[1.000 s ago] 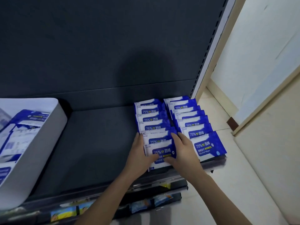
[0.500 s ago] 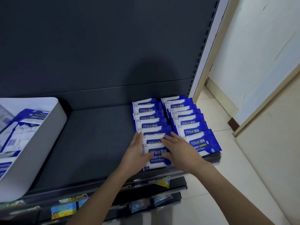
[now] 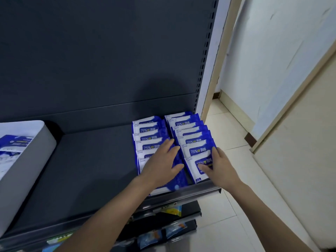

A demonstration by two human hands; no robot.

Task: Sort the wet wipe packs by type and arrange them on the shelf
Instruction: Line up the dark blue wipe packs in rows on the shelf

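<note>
both hands (image 3: 163,164) (image 3: 221,170) flat, fingers spread

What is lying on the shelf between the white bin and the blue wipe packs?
Nothing: in the head view the dark shelf is bare between the white bin and the wipe packs.

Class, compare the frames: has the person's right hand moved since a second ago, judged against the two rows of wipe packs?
Yes. The right hand has moved rightward, from the front pack of the left row onto the front pack of the right row, nearer the shelf's white upright.
</note>
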